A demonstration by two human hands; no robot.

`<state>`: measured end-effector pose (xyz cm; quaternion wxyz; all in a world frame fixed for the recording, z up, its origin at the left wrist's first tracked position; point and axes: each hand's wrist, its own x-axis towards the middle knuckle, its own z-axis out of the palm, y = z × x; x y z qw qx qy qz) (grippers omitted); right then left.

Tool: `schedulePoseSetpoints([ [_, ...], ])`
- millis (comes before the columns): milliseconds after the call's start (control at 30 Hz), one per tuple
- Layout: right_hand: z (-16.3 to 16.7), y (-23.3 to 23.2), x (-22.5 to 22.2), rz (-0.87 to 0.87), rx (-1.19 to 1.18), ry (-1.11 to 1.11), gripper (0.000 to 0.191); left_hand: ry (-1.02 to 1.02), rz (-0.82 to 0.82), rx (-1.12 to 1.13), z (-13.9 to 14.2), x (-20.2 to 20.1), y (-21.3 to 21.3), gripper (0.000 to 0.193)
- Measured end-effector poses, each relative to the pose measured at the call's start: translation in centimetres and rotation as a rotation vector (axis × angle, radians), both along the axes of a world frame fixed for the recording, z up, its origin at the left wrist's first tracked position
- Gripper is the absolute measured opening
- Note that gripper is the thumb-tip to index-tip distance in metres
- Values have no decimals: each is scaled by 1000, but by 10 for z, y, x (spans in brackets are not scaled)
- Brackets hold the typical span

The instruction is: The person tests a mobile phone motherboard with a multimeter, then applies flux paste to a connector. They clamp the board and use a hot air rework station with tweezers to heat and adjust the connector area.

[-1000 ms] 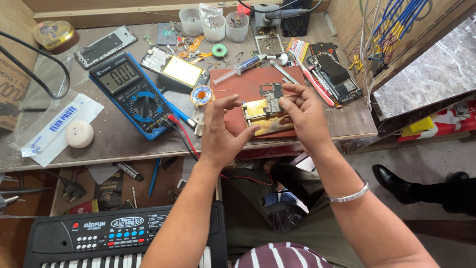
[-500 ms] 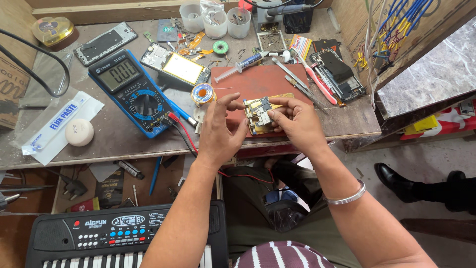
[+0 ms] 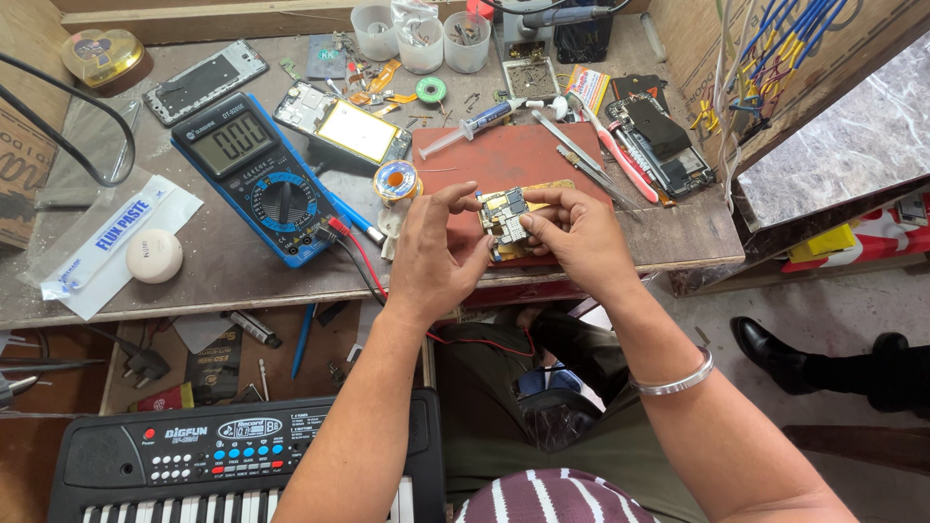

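Both hands hold a small phone circuit board (image 3: 506, 219) just above the near edge of the dark red work mat (image 3: 504, 160), which serves here as the landmark. The left hand (image 3: 433, 257) is curled, with its thumb and forefinger closed on the board's left edge. The right hand (image 3: 573, 237) is closed on the right edge, thumb beneath and fingertips (image 3: 531, 199) over the top. The board is tilted up toward the camera and does not rest on the surface (image 3: 194, 281).

The board looks thin, light and stiff, and it is probably fragile: tiny chips and metal shields cover its face, and a gold-coloured part sits along its lower side. It seems best taken by the bare edges, as both hands do now, with the fingers off the components and no bending.

On the mat's far edge lie a syringe (image 3: 472, 127) and tweezers (image 3: 584, 167), with pink-handled cutters (image 3: 620, 163) just to their right. Just left of the mat sits a small solder wire reel (image 3: 396, 181). Further left lies a blue digital multimeter (image 3: 257, 177) with a red lead (image 3: 351, 247) trailing toward the person. Beyond the mat's far left corner is an opened phone (image 3: 341, 128). Well left of the mat lie a white round tub (image 3: 154, 256) and a flux paste packet (image 3: 107, 237).
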<state>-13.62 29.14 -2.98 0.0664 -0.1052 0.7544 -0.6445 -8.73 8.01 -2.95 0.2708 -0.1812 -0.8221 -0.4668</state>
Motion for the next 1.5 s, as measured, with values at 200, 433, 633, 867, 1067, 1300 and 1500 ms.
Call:
schedulePoseSetpoints([
  [200,4,-3,3,-35,69,26,33,60,-19,-34,0,0,-1,60],
  [433,7,-5,3,-56,122,31,31,-289,-79,75,1,3,0,48],
  [633,6,-3,5,-57,146,36,33,36,-61,-74,3,1,-1,62],
  [867,0,6,7,-4,199,86,41,37,-15,-117,1,0,1,66],
  [1067,-1,13,4,87,129,-2,45,17,22,-224,-3,-3,7,84],
  [1300,10,18,2,156,158,-28,46,19,53,-342,-7,-6,9,83],
  [1500,25,22,4,131,300,140,44,-3,49,-331,-8,-8,15,75],
])
